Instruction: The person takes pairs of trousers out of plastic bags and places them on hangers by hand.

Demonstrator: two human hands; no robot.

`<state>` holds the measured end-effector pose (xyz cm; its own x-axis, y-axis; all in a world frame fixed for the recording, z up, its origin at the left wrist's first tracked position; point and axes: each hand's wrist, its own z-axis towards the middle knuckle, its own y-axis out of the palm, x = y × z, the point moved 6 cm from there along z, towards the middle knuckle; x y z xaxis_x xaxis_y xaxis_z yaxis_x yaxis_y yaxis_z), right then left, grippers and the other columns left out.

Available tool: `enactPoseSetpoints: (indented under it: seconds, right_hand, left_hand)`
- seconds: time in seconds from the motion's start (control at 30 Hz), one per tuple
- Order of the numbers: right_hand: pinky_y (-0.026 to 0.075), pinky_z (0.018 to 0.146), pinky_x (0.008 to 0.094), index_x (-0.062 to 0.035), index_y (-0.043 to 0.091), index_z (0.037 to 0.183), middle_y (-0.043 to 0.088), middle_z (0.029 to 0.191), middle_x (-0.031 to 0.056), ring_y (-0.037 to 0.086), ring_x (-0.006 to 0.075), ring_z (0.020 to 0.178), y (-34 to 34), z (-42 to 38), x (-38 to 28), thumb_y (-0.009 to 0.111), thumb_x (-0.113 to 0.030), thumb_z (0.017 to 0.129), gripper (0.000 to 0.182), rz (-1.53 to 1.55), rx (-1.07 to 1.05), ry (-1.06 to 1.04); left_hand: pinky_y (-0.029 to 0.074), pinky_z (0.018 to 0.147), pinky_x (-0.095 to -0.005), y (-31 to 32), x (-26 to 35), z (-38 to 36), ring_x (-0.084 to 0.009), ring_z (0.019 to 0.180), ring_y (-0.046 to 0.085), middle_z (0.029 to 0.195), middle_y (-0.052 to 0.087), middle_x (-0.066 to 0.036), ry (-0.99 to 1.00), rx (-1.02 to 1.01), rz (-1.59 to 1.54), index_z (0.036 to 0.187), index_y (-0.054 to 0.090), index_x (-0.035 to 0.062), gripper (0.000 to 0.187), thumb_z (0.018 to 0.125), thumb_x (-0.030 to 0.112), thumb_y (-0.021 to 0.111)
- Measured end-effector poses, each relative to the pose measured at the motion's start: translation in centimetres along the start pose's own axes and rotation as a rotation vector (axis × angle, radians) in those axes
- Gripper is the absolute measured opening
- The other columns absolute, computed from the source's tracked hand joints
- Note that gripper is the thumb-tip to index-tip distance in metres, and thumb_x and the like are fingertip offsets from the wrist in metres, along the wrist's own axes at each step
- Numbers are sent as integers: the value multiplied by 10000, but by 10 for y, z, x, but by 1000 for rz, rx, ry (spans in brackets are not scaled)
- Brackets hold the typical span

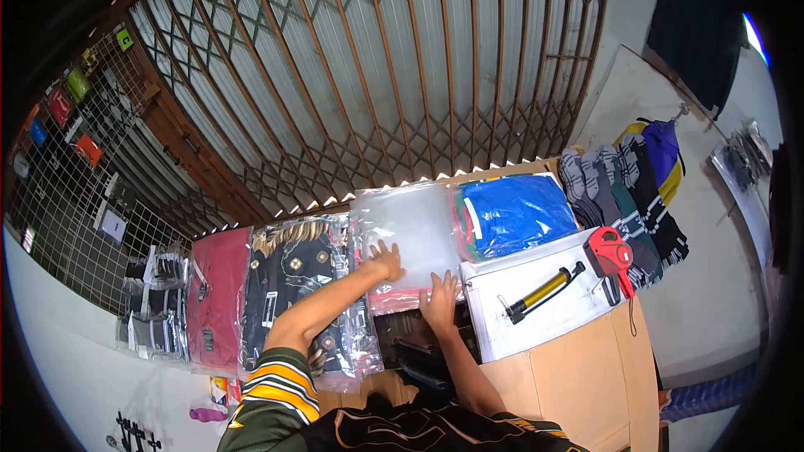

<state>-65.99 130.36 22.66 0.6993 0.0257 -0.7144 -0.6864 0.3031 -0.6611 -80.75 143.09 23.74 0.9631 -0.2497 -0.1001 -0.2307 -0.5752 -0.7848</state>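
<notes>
My left hand (385,261) lies flat on a clear plastic bag (410,230) that covers a stack of packed clothes in the middle of the stall table. My right hand (440,300) presses on the near edge of the same bag, fingers spread. A pink packed garment (394,300) shows under the bag's near edge, between the two hands. Both arms reach forward from a green, yellow and white striped sleeve (276,389).
Left of the bag lie a black patterned packed garment (293,285) and a red one (218,297). A blue packed garment (515,213) lies to the right. A yellow hand pump (544,291) rests on a white box; a red price gun (610,255) sits beside striped scarves (624,201).
</notes>
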Motion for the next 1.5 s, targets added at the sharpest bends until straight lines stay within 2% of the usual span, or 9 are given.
enactPoseSetpoints:
  seconds: [0.13, 0.2, 0.33, 0.47, 0.67, 0.8, 1.03, 1.27, 1.5]
  right_hand:
    - [176, 1124, 639, 12, 539, 1286, 351, 1447, 346, 259, 544, 1370, -4, -12, -1, 682, -176, 814, 528, 36, 26, 2]
    - [195, 1115, 653, 2, 531, 1300, 337, 1472, 319, 248, 522, 1388, 3, -15, 9, 679, -186, 827, 530, 42, -12, 74]
    - [236, 1120, 612, 12, 542, 1283, 366, 1456, 316, 269, 518, 1380, -23, -29, -11, 678, -140, 827, 499, 92, 94, 0]
    - [298, 1103, 567, 23, 547, 1263, 406, 1425, 310, 339, 513, 1336, -46, -89, -34, 657, -106, 827, 468, 70, 98, -26]
    - [459, 971, 460, -14, 604, 1170, 629, 1153, 218, 576, 401, 1106, -16, -250, -30, 626, -74, 811, 365, 275, -78, -19]
    - [538, 772, 395, 0, 688, 1000, 719, 924, 157, 701, 300, 820, -18, -382, -13, 646, -83, 808, 213, 347, -29, 391]
    - [532, 848, 375, -5, 710, 1019, 721, 956, 191, 699, 302, 924, -18, -590, 68, 718, -191, 767, 314, 179, -138, 782]
    - [564, 669, 301, 43, 703, 992, 724, 848, 129, 712, 179, 765, -53, -699, 101, 669, -89, 827, 214, 285, 12, 1039]
    - [538, 601, 282, 55, 650, 1090, 718, 884, 127, 696, 190, 722, -99, -792, 104, 658, -89, 859, 272, 561, 207, 1015]
  left_hand:
    - [381, 1081, -497, 26, 36, -53, -464, 1289, 461, 1445, 339, -382, 291, -378, -34, 1489, 196, -52, 944, 885, 564, 579]
    - [410, 1049, -491, 24, 35, -92, -481, 1231, 506, 1423, 389, -361, 189, -576, -193, 1460, 266, -66, 954, 862, 599, 597]
    - [391, 1072, -469, 12, 34, -107, -477, 1260, 476, 1414, 413, -346, 221, -61, 39, 1452, 288, -70, 934, 870, 594, 593]
    - [339, 1118, -424, -8, 64, -207, -401, 1319, 445, 1417, 441, -304, 777, 208, -407, 1447, 354, -44, 802, 929, 537, 547]
    - [457, 989, -328, 97, 59, -350, -205, 1217, 536, 1330, 557, -160, 958, 4, -964, 1459, 385, 27, 576, 986, 288, 587]
    - [482, 921, -310, 255, 19, -376, -177, 1140, 575, 1278, 589, -126, 742, -194, -1222, 1440, 401, 11, 588, 989, 341, 582]
    - [432, 1023, -350, 462, -72, -453, -288, 1215, 561, 1302, 578, -229, 169, -260, -1327, 1392, 418, -79, 709, 941, 427, 627]
    - [460, 995, -366, 496, -56, -465, -319, 1171, 595, 1294, 575, -265, 262, -143, -1028, 1370, 437, -89, 717, 916, 426, 646]
    - [463, 998, -415, 435, 77, -502, -375, 1184, 582, 1304, 564, -281, 622, -7, -701, 1356, 481, -45, 674, 893, 410, 662]
